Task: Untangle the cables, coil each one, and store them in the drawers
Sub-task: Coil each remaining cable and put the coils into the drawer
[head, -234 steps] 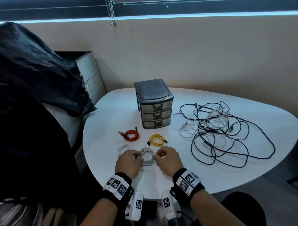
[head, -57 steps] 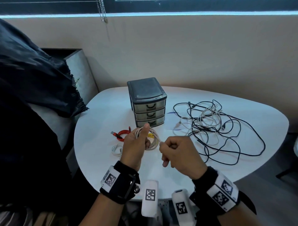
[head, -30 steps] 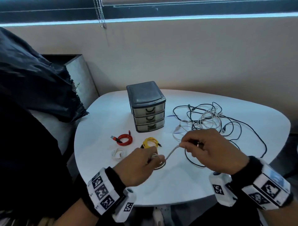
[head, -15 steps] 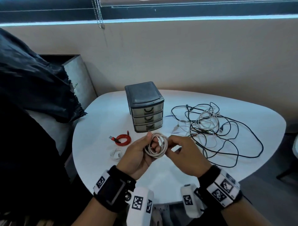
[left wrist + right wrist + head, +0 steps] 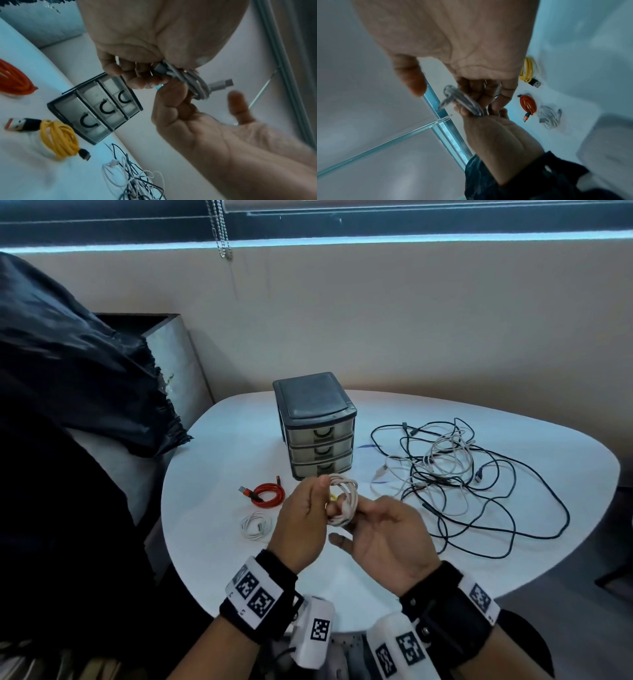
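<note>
Both hands hold a coiled grey cable (image 5: 343,497) above the white table (image 5: 219,460), in front of the three-drawer unit (image 5: 320,436). My left hand (image 5: 317,501) pinches the coil between thumb and fingers. My right hand (image 5: 363,517) is palm-up, its fingers curled through the coil (image 5: 195,82) and its thumb held out. One plug (image 5: 223,83) sticks out of the coil. All three drawers (image 5: 102,108) are closed. The coil (image 5: 465,103) shows between the fingers in the right wrist view.
A red coil (image 5: 269,494) and a white coil (image 5: 255,525) lie on the table left of my hands. A yellow coil (image 5: 58,140) lies under them. A tangle of black and white cables (image 5: 462,474) spreads on the right. Black cloth (image 5: 68,378) hangs at the left.
A second ago my right hand held the cable's end stretched out to the right. It has since come back to the coil, turned palm-up, and the coil now stands edge-on, slightly higher.
</note>
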### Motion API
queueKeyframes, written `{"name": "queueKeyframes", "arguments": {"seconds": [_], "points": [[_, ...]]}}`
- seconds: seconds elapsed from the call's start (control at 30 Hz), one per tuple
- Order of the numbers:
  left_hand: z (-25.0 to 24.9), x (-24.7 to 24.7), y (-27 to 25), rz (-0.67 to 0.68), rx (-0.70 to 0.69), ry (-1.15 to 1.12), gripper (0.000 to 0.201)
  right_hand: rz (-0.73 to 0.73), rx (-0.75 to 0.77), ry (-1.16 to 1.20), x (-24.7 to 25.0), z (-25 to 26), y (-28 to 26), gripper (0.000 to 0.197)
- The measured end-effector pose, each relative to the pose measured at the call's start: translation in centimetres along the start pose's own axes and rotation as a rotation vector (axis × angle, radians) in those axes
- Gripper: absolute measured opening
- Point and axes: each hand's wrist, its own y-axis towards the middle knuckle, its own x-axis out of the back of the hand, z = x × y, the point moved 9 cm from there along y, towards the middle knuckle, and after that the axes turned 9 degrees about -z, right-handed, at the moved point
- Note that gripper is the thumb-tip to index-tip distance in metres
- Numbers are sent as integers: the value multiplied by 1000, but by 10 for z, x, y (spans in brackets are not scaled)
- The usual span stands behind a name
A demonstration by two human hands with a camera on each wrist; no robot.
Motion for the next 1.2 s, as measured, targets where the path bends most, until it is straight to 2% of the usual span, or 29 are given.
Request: {"name": "queueKeyframes", "arguments": {"seconds": [0.07, 0.1, 0.17, 0.2, 0.27, 0.33, 0.43, 0.5, 0.63, 0.7, 0.83, 0.93, 1.0, 1.03, 1.13, 1.2], "points": [[5, -2, 0, 21, 0, 50, 39, -16, -2, -36, -2, -2, -3, 11], [8, -5, -1, 46, 22, 19, 40, -86, 67, -181, 2, 0, -3, 9], [17, -9, -4, 82, 117, -95, 39, -284, 276, -594, 16, 13, -3, 18], [23, -9, -4, 86, 174, -159, 36, -366, 380, -760, 20, 22, -5, 12], [28, -9, -6, 88, 254, -262, 28, -444, 503, -971, 27, 33, -6, 10], [30, -11, -7, 85, 309, -306, 24, -479, 522, -974, 37, 37, -5, 2], [33, -16, -10, 117, 370, -304, 34, -575, 649, -1043, 42, 48, -11, 13], [32, -16, -9, 131, 347, -254, 36, -583, 726, -1222, 36, 52, -13, 16], [23, -10, -2, 132, 83, 55, 35, -519, 862, -1540, 25, 55, -12, 24], [21, -9, 1, 136, 23, 141, 32, -467, 941, -1635, 21, 54, -12, 27], [14, -5, 7, 52, -11, 145, 24, -372, 1006, -1721, 8, 49, -13, 32], [19, 1, 12, 7, 127, 22, 28, -299, 1143, -1634, -8, 51, -25, 33], [29, 2, 14, 38, 228, -71, 26, -302, 1120, -1561, -7, 50, -27, 33], [37, 4, 13, 49, 264, -97, 23, -324, 1040, -1518, 0, 46, -23, 33], [66, 15, 1, 59, 291, -6, 13, -363, 622, -1395, 33, 14, -2, 28], [86, 18, -11, 129, 302, 124, 3, -380, 402, -1347, 51, -9, 10, 25]]}}
